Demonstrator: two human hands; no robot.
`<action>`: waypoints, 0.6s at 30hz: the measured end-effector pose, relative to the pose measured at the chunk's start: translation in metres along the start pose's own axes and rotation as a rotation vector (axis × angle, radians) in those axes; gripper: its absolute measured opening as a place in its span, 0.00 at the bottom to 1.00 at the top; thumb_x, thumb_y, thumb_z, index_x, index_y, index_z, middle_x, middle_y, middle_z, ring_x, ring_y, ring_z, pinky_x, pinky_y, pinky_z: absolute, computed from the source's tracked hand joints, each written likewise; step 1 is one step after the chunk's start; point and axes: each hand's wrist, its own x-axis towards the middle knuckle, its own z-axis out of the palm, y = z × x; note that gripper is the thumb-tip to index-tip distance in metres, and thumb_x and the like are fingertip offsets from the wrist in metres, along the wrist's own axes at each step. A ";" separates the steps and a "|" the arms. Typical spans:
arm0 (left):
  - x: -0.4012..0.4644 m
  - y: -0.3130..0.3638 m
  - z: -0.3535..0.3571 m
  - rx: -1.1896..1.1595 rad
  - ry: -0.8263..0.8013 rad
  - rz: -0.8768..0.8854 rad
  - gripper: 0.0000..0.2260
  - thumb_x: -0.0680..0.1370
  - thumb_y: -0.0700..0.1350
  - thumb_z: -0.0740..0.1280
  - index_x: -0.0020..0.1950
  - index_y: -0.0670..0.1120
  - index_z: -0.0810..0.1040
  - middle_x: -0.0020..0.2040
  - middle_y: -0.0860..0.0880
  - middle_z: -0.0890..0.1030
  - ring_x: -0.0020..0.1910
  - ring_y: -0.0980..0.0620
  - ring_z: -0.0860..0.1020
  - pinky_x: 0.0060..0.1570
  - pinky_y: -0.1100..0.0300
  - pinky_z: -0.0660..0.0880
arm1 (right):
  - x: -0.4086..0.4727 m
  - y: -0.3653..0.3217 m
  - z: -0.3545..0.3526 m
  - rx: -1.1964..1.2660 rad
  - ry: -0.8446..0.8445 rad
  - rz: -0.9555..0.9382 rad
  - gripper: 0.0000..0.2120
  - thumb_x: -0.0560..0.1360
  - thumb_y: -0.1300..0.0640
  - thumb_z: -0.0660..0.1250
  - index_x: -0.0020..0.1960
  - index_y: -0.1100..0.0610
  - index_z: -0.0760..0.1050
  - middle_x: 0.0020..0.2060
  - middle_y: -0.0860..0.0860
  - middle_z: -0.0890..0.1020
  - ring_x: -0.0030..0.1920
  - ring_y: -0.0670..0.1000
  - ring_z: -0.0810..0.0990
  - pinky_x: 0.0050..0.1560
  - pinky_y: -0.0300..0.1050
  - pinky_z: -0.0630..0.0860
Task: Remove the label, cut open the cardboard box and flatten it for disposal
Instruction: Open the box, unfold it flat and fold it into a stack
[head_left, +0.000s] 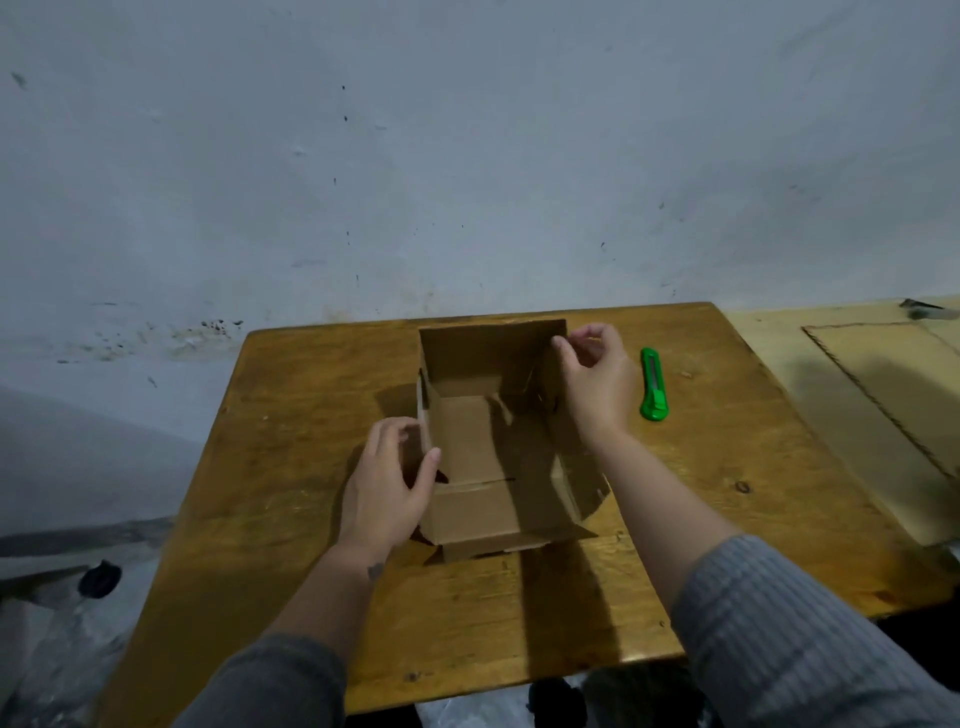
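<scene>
A brown cardboard box (483, 441) stands open on the wooden table (291, 467), its flaps spread and its inside bare. My left hand (387, 488) grips the box's near left wall, thumb over the edge. My right hand (592, 379) pinches the far right corner of the box at the top rim. A green utility knife (653, 384) lies on the table just right of my right hand, untouched. No label shows on the visible faces.
A flat sheet of cardboard (893, 415) lies on a pale surface to the right of the table. The wall (467, 156) stands right behind the table's far edge. A dark object (98, 579) sits on the floor at the left.
</scene>
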 end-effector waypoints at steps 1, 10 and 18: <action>0.006 0.000 0.000 -0.002 -0.014 -0.034 0.23 0.78 0.57 0.63 0.70 0.50 0.66 0.67 0.53 0.69 0.63 0.54 0.73 0.54 0.59 0.74 | 0.000 0.002 0.002 0.005 -0.034 -0.015 0.08 0.74 0.60 0.69 0.52 0.55 0.75 0.45 0.46 0.80 0.48 0.45 0.80 0.42 0.24 0.71; 0.033 0.004 0.008 -0.014 -0.181 -0.183 0.27 0.81 0.52 0.58 0.79 0.52 0.52 0.77 0.56 0.59 0.71 0.52 0.65 0.65 0.61 0.65 | 0.011 0.015 0.022 -0.134 -0.073 -0.068 0.26 0.76 0.68 0.62 0.69 0.47 0.68 0.52 0.42 0.77 0.49 0.42 0.78 0.43 0.28 0.71; 0.017 0.002 0.008 -0.090 -0.177 -0.194 0.27 0.81 0.48 0.59 0.78 0.55 0.52 0.76 0.57 0.60 0.72 0.53 0.65 0.67 0.53 0.70 | 0.039 0.009 0.020 -0.117 0.107 -0.079 0.14 0.77 0.60 0.66 0.61 0.51 0.78 0.48 0.51 0.85 0.45 0.45 0.82 0.47 0.45 0.80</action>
